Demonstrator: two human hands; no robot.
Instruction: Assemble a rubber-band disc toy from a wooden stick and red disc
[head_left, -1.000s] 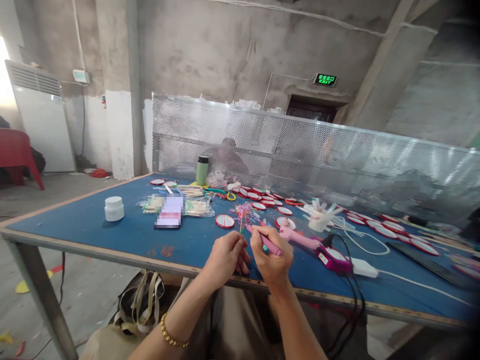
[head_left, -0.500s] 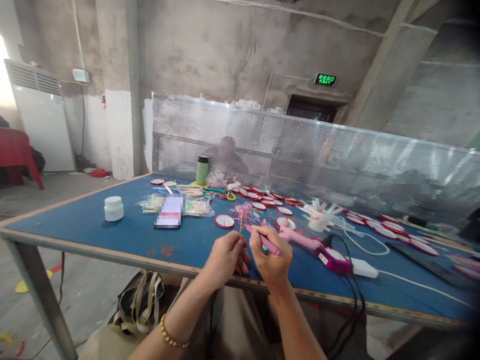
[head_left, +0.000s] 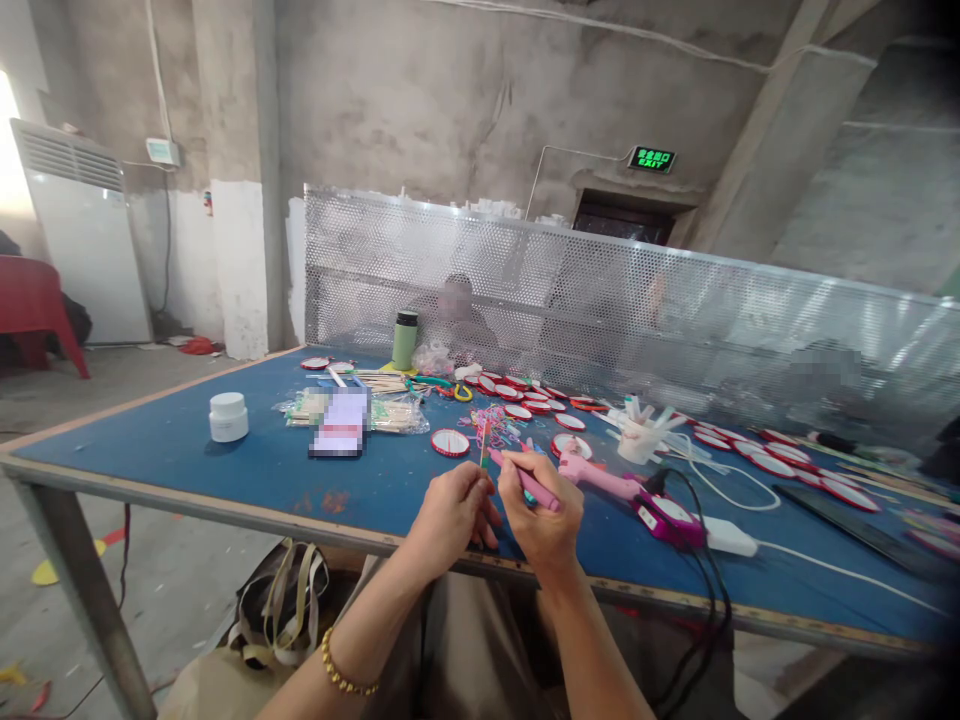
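My left hand (head_left: 454, 508) pinches a thin stick (head_left: 486, 438) upright near the table's front edge, with a green band showing just above the fingertips. In my right hand (head_left: 551, 520) is a pink marker pen (head_left: 538, 490), held as for writing, its tip close beside the stick; whether they touch I cannot tell. Just beyond the hands lie a round white disc with a red rim (head_left: 450, 443) and a tangle of small colourful pieces (head_left: 495, 425). Close to the right hand rests a pink and purple glue gun (head_left: 611, 482).
The blue table (head_left: 262, 490) carries a white jar (head_left: 228, 418), a phone (head_left: 337, 425), packs of sticks (head_left: 397, 415), a green bottle (head_left: 405, 342) and a cup of white sticks (head_left: 637, 442). Black cables (head_left: 709, 590) hang over the edge. A perforated metal screen (head_left: 510, 280) stands behind.
Almost nothing differs. Both hands keep the same grip on the stick and the marker pen, with only a very slight shift.
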